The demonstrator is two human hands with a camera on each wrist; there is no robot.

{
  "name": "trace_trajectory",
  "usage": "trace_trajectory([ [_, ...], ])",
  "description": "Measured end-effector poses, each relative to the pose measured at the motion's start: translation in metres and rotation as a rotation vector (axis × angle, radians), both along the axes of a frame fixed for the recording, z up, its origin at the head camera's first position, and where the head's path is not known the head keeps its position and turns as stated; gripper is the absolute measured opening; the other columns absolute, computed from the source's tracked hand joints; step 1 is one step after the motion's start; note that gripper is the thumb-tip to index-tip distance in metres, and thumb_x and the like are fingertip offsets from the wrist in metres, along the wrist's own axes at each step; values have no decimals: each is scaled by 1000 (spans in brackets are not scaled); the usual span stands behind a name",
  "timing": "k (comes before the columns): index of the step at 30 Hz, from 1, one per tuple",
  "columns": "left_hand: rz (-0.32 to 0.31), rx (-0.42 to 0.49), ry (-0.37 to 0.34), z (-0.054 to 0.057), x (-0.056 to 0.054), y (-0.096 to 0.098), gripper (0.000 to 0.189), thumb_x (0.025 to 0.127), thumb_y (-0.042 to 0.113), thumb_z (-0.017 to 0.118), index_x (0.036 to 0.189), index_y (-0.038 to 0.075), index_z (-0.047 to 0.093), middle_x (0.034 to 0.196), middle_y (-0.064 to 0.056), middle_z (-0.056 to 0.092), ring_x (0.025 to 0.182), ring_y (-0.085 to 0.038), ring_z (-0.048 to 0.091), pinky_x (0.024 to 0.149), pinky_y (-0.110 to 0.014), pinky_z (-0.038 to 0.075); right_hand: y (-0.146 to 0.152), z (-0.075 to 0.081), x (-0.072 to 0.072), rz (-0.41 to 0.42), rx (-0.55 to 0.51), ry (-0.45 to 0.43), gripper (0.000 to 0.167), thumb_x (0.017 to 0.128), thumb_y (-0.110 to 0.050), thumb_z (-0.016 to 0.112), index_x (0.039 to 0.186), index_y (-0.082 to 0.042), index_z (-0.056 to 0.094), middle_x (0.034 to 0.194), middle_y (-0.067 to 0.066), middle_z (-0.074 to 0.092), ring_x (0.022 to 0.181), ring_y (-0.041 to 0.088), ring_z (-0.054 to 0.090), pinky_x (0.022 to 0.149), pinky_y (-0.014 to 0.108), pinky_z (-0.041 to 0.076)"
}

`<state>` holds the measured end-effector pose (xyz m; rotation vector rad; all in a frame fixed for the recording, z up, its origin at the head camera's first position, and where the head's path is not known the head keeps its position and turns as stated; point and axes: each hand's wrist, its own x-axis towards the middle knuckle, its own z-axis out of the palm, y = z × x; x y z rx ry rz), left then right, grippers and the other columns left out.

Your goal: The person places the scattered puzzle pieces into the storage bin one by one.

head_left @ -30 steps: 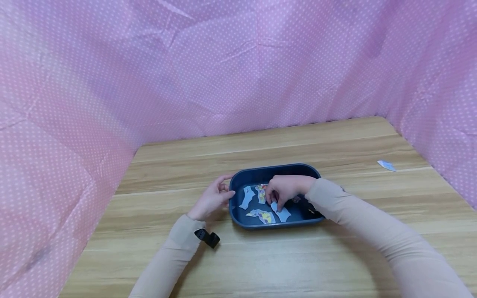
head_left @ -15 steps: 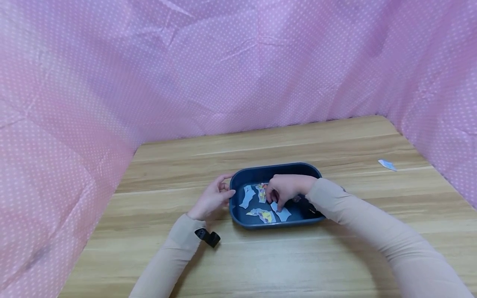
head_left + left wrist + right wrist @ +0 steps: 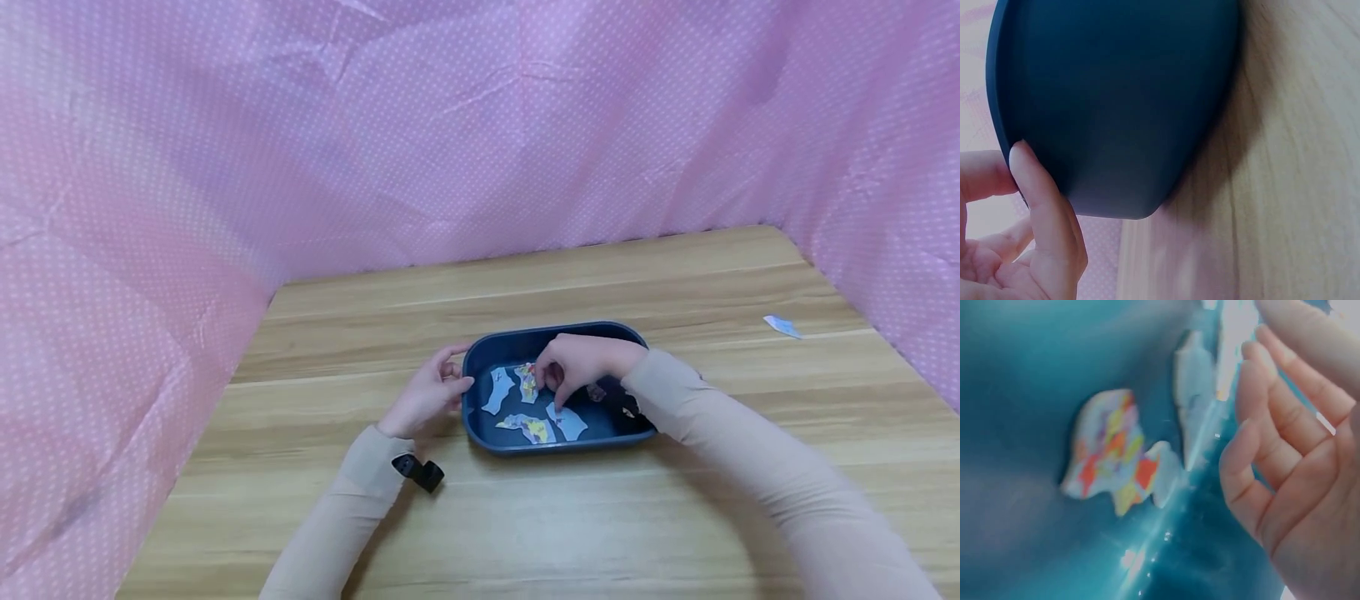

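My left hand (image 3: 427, 393) grips the left end of a dark blue tray (image 3: 1116, 112), finger and thumb pinching its rim. Inside the tray my right hand (image 3: 581, 364) is lowered with its fingers loosely bent, and a fingertip reaches the top edge of a pale blue jigsaw piece (image 3: 567, 422). To the left lie another pale blue piece (image 3: 498, 390) and two map-like pieces in mixed colours, one near the front (image 3: 531, 428) and one (image 3: 527, 383) beside the right fingers. In the right wrist view no piece shows between the visible fingers; multicoloured pieces (image 3: 1110, 447) appear blurred.
A small pale blue piece (image 3: 782, 326) lies alone on the wooden table (image 3: 525, 533), far to the right. Pink dotted cloth (image 3: 487, 150) hangs behind and along both sides. A black camera (image 3: 420, 473) sits on the left wrist.
My right hand has lifted slightly away from the pale blue piece, uncovering more of its upper edge. The left hand keeps its hold on the tray. The whole head view has shifted slightly.
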<state>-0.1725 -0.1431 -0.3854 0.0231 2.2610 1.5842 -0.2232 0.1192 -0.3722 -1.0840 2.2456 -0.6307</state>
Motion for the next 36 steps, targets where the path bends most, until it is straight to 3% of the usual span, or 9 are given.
trace_trajectory([
  [10, -13, 4, 4, 1, 0, 1, 55, 91, 3, 59, 140, 24, 43, 93, -11, 55, 68, -18, 58, 65, -31, 55, 12, 12, -8, -64, -170, -31, 28, 80, -9, 74, 105, 0, 65, 88, 7, 62, 78, 11, 55, 71, 25, 50],
  [17, -9, 8, 9, 0, 2, 0, 55, 91, 3, 59, 139, 23, 44, 93, -12, 56, 66, -19, 56, 65, -33, 55, 19, 30, -12, -77, -232, 33, 29, 82, -12, 73, 104, 3, 65, 85, 4, 64, 77, 11, 57, 73, 27, 50],
  [26, -1, 26, 35, 0, 3, 1, 56, 90, 1, 58, 140, 20, 43, 90, -9, 55, 60, -18, 54, 62, -32, 54, 52, 63, -15, -199, -178, 128, 25, 86, -17, 69, 107, -2, 66, 90, 2, 64, 85, 14, 58, 80, 31, 50],
  [31, 0, 26, 31, 0, 2, 0, 55, 91, 1, 58, 140, 20, 43, 91, -10, 55, 61, -19, 54, 63, -34, 54, 83, 65, -20, -234, -161, 161, 22, 87, -14, 68, 105, -2, 66, 89, 3, 66, 83, 13, 59, 77, 27, 51],
  [36, 1, 22, 18, 3, 3, 0, 54, 91, 3, 59, 140, 21, 44, 92, -9, 55, 61, -20, 52, 63, -33, 53, 116, 62, -22, -330, -117, 172, 20, 86, -14, 69, 103, -2, 66, 86, 1, 65, 80, 9, 59, 72, 23, 50],
])
